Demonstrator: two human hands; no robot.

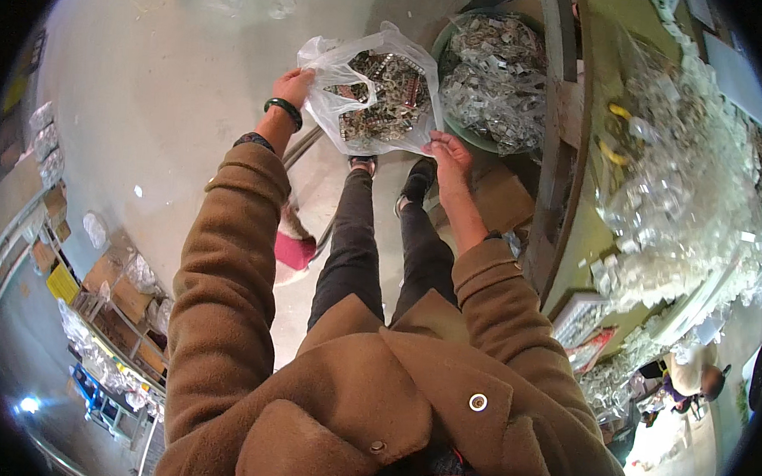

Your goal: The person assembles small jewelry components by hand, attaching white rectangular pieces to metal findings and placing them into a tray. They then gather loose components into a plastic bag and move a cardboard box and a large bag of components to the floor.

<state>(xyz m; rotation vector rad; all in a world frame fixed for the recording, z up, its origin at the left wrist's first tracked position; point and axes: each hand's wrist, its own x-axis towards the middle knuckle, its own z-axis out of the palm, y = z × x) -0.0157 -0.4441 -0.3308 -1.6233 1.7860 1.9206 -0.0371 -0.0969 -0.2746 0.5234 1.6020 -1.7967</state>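
A translucent white plastic bag (325,106) hangs spread in front of me, its mouth facing up. Inside lies a heap of small metal pieces (387,96), chain-like and brassy or silvery; their exact kind is too fine to tell. My left hand (294,87), with a dark green bangle at the wrist, grips the bag's left edge. On the other side, my right hand (450,155) pinches the bag's lower right edge between thumb and fingers. The two hands hold the bag stretched between them.
Right of the bag stands a round green tub (444,65) full of small clear-wrapped pieces. A table (609,69) at the right carries heaps of clear plastic packets and yellow-handled scissors (614,154). Below it sits a cardboard box (499,197). Shelves with boxes (120,289) line the left.
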